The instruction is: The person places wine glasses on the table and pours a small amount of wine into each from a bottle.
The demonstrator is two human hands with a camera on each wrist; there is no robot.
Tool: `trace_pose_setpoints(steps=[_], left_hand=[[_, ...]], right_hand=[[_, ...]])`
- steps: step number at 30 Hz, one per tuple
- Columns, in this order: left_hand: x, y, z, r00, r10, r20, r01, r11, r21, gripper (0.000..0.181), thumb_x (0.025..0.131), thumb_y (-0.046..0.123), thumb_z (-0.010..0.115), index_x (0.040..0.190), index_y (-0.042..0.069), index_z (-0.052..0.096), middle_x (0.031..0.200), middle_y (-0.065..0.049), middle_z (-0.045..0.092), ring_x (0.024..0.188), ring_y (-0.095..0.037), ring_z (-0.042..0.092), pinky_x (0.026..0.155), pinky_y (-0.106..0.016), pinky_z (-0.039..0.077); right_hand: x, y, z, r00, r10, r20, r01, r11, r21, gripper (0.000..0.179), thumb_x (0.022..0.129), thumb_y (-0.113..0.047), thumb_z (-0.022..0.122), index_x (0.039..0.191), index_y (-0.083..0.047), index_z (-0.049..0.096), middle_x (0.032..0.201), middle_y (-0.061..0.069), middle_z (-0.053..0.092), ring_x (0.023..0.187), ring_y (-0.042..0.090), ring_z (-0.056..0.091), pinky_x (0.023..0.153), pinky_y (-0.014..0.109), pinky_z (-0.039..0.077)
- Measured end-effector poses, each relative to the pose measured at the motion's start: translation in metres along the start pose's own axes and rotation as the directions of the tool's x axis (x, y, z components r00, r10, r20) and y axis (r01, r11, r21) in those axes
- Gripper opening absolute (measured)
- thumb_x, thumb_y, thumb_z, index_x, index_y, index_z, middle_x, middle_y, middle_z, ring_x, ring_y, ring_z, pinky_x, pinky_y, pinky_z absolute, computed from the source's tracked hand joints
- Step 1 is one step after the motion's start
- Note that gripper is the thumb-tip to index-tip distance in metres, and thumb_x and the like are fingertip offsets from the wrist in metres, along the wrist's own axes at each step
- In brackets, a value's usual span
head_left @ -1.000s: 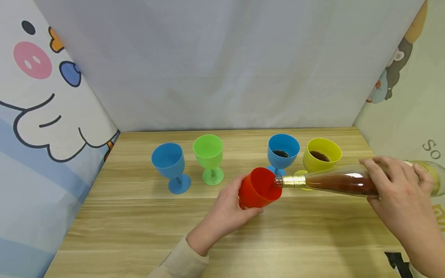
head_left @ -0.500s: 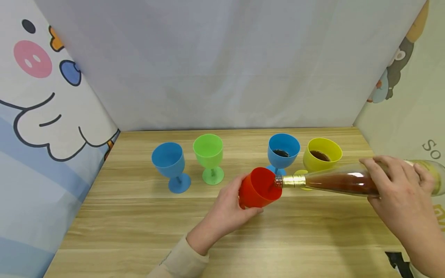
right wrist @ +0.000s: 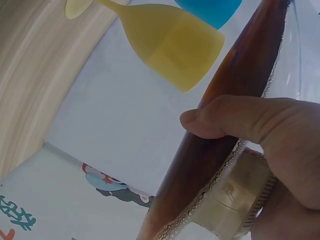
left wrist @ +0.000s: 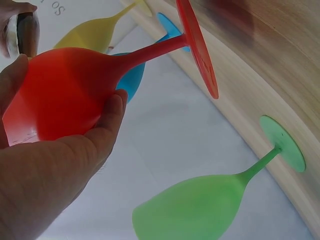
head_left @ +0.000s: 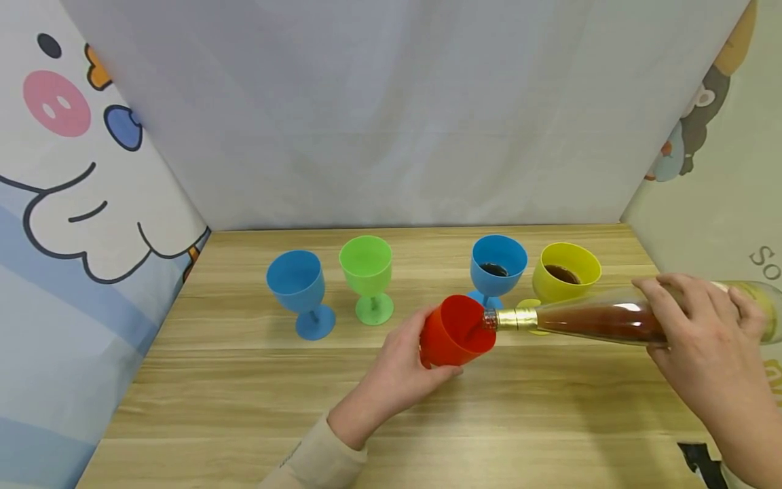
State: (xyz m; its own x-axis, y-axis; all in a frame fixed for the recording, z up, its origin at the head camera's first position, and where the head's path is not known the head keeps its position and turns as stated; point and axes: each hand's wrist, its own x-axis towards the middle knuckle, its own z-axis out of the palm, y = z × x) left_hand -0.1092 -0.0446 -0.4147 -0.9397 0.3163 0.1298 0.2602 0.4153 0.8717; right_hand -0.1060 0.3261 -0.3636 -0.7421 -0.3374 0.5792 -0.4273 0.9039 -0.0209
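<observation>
Over the desk (head_left: 232, 407), your left grip (head_left: 400, 373) cups the red goblet (head_left: 453, 333) by its bowl, likely light plastic; your right grip (head_left: 702, 333) clasps the bottle (head_left: 599, 322), probably heavy, slick glass, best held round its body.

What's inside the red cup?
Inside the red cup, a darker streak, likely liquid, shows just below the mouth of the bottle. The cup's own wall hides the bottom, so how much it holds can't be seen.
</observation>
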Motion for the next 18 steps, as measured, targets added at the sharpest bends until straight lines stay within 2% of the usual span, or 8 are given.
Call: trace_pose_setpoints(steps=[18], left_hand=[[0.0011, -0.0020, 0.0014, 1.000, 0.007, -0.003, -0.007, 1.000, 0.002, 0.080, 0.076, 0.009, 0.090, 0.144, 0.016, 0.048, 0.128, 0.009, 0.059, 0.114, -0.014, 0.056, 0.090, -0.031, 0.052]], right_hand=[[-0.0006, 0.0035, 0.0029, 1.000, -0.028, -0.008, 0.028, 1.000, 0.010, 0.100, 0.036, 0.020, 0.088, 0.128, -0.005, 0.055, 0.125, 0.026, 0.049, 0.114, 0.052, 0.041, 0.105, 0.072, 0.014]])
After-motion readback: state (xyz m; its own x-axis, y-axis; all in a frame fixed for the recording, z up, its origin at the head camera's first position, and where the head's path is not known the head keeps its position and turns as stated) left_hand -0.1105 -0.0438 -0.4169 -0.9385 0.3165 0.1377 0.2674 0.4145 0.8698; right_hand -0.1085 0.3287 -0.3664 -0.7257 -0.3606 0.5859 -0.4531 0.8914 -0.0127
